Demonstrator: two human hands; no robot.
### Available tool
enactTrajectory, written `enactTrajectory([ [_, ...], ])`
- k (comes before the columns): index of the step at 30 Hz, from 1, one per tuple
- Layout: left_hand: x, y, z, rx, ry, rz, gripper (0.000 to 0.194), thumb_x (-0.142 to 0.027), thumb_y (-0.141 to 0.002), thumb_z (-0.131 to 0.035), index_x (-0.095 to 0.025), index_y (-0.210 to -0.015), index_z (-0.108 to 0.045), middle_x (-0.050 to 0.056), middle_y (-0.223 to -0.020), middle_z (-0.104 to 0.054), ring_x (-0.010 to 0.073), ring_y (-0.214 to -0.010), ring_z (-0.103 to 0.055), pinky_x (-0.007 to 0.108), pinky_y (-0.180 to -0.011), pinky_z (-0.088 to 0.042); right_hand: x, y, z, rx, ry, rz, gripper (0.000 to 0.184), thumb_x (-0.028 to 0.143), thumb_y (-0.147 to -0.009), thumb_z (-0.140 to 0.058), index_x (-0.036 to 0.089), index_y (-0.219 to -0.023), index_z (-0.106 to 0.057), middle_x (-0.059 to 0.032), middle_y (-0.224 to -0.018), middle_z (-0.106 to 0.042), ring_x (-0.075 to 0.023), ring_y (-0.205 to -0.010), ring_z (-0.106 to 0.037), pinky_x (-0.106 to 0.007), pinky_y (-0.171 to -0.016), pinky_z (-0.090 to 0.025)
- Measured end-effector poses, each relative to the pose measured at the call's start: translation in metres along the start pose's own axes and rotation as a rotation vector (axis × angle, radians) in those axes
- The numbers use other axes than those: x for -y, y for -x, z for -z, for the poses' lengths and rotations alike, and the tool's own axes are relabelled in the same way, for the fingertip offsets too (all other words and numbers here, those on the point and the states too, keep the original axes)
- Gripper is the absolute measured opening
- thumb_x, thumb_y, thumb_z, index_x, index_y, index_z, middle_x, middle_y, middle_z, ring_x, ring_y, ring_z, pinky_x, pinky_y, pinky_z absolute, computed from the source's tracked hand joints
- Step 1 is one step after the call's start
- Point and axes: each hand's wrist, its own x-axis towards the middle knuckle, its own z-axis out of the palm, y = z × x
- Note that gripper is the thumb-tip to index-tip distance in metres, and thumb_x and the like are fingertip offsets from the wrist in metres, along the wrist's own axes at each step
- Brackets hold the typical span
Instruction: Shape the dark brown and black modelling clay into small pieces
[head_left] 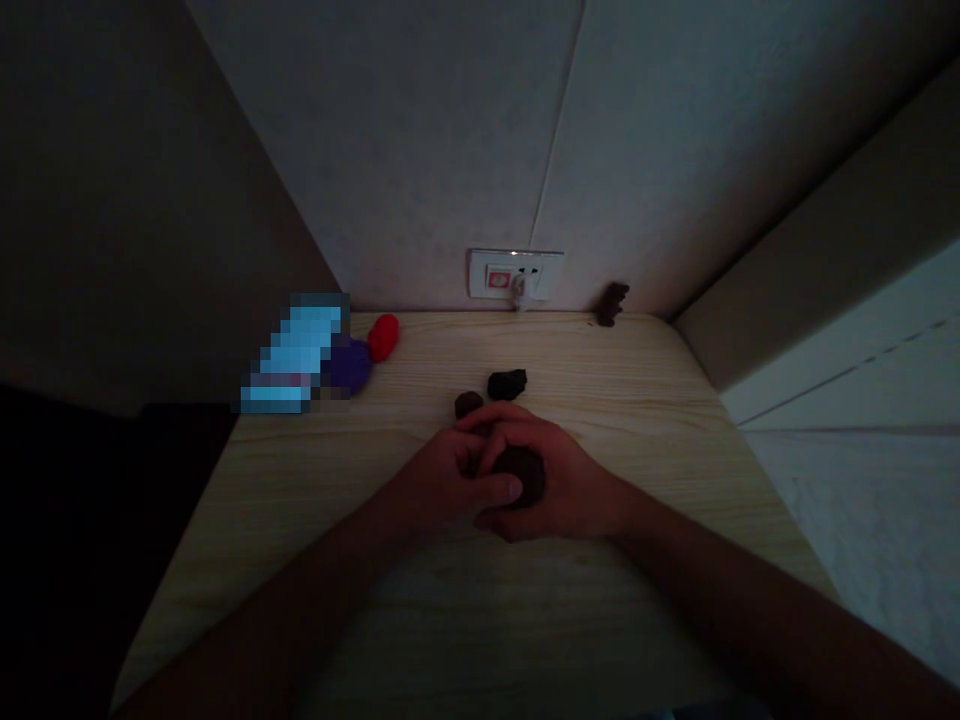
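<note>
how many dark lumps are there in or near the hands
3: a large brown lump in the right hand, a small brown lump by its fingers, a black lump farther back. More may be hidden.

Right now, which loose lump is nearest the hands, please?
The small brown lump, close by the right hand; the black lump, purple lump and red lump lie farther away.

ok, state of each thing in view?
Brown lump: held, right hand curled around it, left hand's thumb on it
Brown ball: on table, unheld
Black lump: on table, unheld
Red lump: beside purple lump
Purple lump: partly pixelated
Wall socket: clear object in front, plugged in or not unclear
</note>
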Motion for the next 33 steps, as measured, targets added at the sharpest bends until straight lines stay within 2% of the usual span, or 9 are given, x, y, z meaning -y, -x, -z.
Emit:
enactTrajectory([
  [7, -0.003, -0.003, -0.007, -0.114, 0.027, -0.067, 0.018, -0.032, -0.071, -0.082, -0.017, -0.080, -0.078, 0.000, -0.074, -0.075, 0.0139, -0.065, -0.063, 0.025, -0.063, -0.044, -0.003, -0.005, -0.002, -0.130, 0.145, 0.072, 0.031, 0.014, -0.068, -0.085, 0.021, -0.090, -0.064, -0.0114, -0.124, -0.066, -0.0267, -0.118, -0.066, -0.044, -0.101, -0.052],
  [12, -0.020, 0.002, -0.008, -0.173, -0.106, -0.104, 0.013, -0.029, -0.068, -0.082, -0.017, -0.072, -0.078, 0.000, -0.068, -0.072, 0.0144, -0.062, -0.060, 0.025, -0.059, -0.042, 0.006, -0.012, 0.006, -0.044, 0.235, 0.124, 0.030, 0.016, -0.073, -0.084, 0.022, -0.099, -0.071, -0.0102, -0.122, -0.068, -0.0250, -0.115, -0.067, -0.042, -0.101, -0.052],
  [17, -0.033, -0.007, -0.002, -0.184, -0.147, -0.149, 0.014, -0.029, -0.064, -0.084, -0.016, -0.066, -0.077, 0.001, -0.066, -0.071, 0.0151, -0.061, -0.060, 0.025, -0.058, -0.041, 0.012, -0.027, 0.012, -0.011, 0.172, 0.122, 0.026, 0.016, -0.070, -0.084, 0.021, -0.088, -0.067, -0.0070, -0.112, -0.070, -0.0226, -0.102, -0.069, -0.038, -0.091, -0.055],
  [19, -0.035, -0.017, -0.001, -0.201, -0.068, -0.183, 0.016, -0.028, -0.063, -0.086, -0.016, -0.070, -0.079, 0.002, -0.070, -0.072, 0.0147, -0.064, -0.062, 0.025, -0.061, -0.043, 0.008, -0.036, 0.016, -0.064, 0.141, 0.123, 0.026, 0.015, -0.069, -0.083, 0.021, -0.086, -0.065, -0.0062, -0.109, -0.071, -0.0220, -0.099, -0.070, -0.038, -0.089, -0.055],
  [22, -0.037, -0.032, -0.003, -0.190, 0.202, -0.218, 0.025, -0.031, -0.065, -0.087, -0.016, -0.083, -0.081, 0.004, -0.082, -0.075, 0.0161, -0.074, -0.067, 0.026, -0.067, -0.050, -0.002, -0.048, 0.022, -0.231, 0.138, 0.132, 0.029, 0.016, -0.064, -0.085, 0.021, -0.085, -0.064, -0.0054, -0.107, -0.072, -0.0220, -0.097, -0.070, -0.036, -0.086, -0.055],
  [24, -0.036, -0.039, -0.006, -0.190, 0.317, -0.254, 0.024, -0.033, -0.066, -0.088, -0.015, -0.080, -0.080, 0.004, -0.081, -0.074, 0.0154, -0.075, -0.067, 0.025, -0.069, -0.052, -0.008, -0.051, 0.025, -0.372, 0.199, 0.149, 0.025, 0.017, -0.068, -0.082, 0.021, -0.086, -0.065, -0.0039, -0.100, -0.073, -0.0206, -0.092, -0.069, -0.035, -0.084, -0.054],
  [26, -0.031, -0.041, -0.007, -0.226, 0.325, -0.329, 0.021, -0.032, -0.068, -0.088, -0.014, -0.073, -0.077, 0.002, -0.075, -0.071, 0.0129, -0.074, -0.064, 0.023, -0.069, -0.051, -0.012, -0.051, 0.025, -0.474, 0.264, 0.167, 0.021, 0.019, -0.071, -0.081, 0.021, -0.085, -0.065, -0.0024, -0.091, -0.072, -0.0187, -0.084, -0.068, -0.033, -0.079, -0.053],
  [29, -0.020, -0.039, -0.002, -0.273, 0.265, -0.388, 0.019, -0.031, -0.072, -0.088, -0.016, -0.080, -0.078, 0.000, -0.077, -0.070, 0.0113, -0.076, -0.063, 0.022, -0.074, -0.050, -0.014, -0.045, 0.020, -0.508, 0.324, 0.219, 0.020, 0.022, -0.075, -0.081, 0.022, -0.087, -0.065, -0.0021, -0.088, -0.071, -0.0176, -0.080, -0.067, -0.031, -0.075, -0.052],
  [33, -0.009, -0.032, 0.005, -0.294, 0.163, -0.363, 0.024, -0.033, -0.069, -0.091, -0.015, -0.073, -0.076, -0.002, -0.069, -0.068, 0.0099, -0.066, -0.059, 0.021, -0.067, -0.047, -0.014, -0.040, 0.010, -0.453, 0.362, 0.287, 0.018, 0.023, -0.080, -0.079, 0.023, -0.090, -0.064, -0.0031, -0.090, -0.070, -0.0177, -0.082, -0.067, -0.031, -0.075, -0.053],
])
